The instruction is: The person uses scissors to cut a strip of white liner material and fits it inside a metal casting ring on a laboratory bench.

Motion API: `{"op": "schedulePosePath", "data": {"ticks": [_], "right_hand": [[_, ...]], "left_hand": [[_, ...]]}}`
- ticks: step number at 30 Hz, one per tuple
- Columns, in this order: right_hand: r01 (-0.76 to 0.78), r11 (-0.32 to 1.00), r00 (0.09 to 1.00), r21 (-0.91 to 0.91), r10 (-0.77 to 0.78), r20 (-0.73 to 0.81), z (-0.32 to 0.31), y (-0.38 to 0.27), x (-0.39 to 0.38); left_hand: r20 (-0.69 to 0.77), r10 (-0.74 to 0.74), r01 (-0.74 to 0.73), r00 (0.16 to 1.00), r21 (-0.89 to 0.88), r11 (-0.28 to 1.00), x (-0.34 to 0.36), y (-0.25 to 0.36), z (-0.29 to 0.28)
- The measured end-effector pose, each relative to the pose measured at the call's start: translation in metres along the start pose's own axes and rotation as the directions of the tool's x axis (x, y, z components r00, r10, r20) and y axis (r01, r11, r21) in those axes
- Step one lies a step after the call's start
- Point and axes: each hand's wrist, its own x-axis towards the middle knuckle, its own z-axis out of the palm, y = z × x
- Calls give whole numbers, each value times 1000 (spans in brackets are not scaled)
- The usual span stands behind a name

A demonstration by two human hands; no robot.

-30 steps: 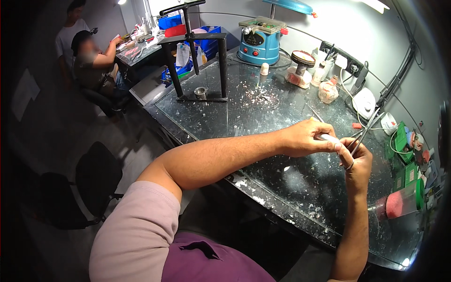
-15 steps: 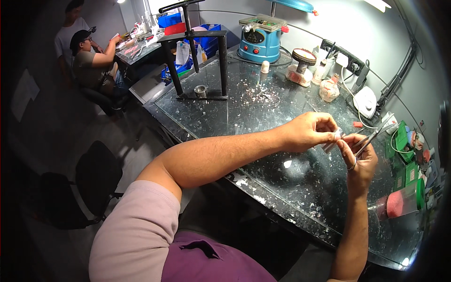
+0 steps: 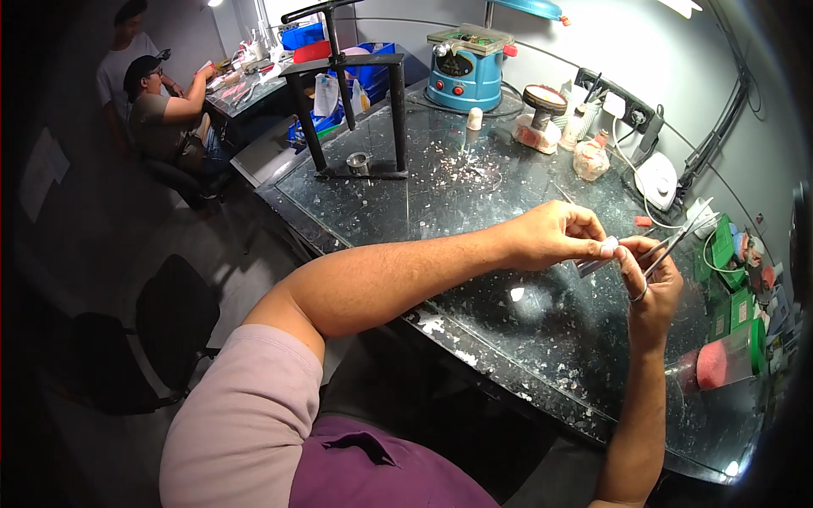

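Over the right half of the black worktable, my two hands meet at the fingertips. My left hand [image 3: 552,236] pinches a small whitish piece [image 3: 610,243] between thumb and forefinger; its exact kind is too small to make out. My right hand [image 3: 654,284] is closed, its thumb and forefinger touching the same piece. A slender, scissors-like metal tool [image 3: 680,240] lies across the right hand's fingers, its long prongs pointing up and to the right. A metal ring shape shows near the base of that hand's fingers. Below the left fingertips is a greyish strip [image 3: 595,266], partly hidden.
The worktable [image 3: 474,313] carries white crumbs. A black metal press frame [image 3: 398,118] stands at back left, a blue machine [image 3: 466,76] behind. Plaster models [image 3: 590,159] and a white device [image 3: 656,180] sit far right; a jar of pink powder [image 3: 716,364] lies near right. Two people are at far left.
The metal tool in my right hand has tilted slightly, and the fingertips have shifted a little around the whitish piece. Both arms stay nearly in place.
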Motion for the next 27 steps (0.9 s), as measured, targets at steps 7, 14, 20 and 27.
{"op": "schedulePosePath", "data": {"ticks": [7,14,20,27], "right_hand": [[-28,1000,999,-13,28,-30,-2,-3,-2],[-71,988,997,-135,69,-15,-5,-2,0],[172,887,985,-429,-168,47,-8,-5,2],[436,656,883,-615,-443,154,-14,-8,2]], "left_hand": [[0,-21,21,1000,4,1000,-2,4,2],[-61,-71,75,996,68,995,-3,8,0],[-36,-117,121,992,145,982,-5,13,1],[35,-127,122,991,123,985,-2,13,7]]}}
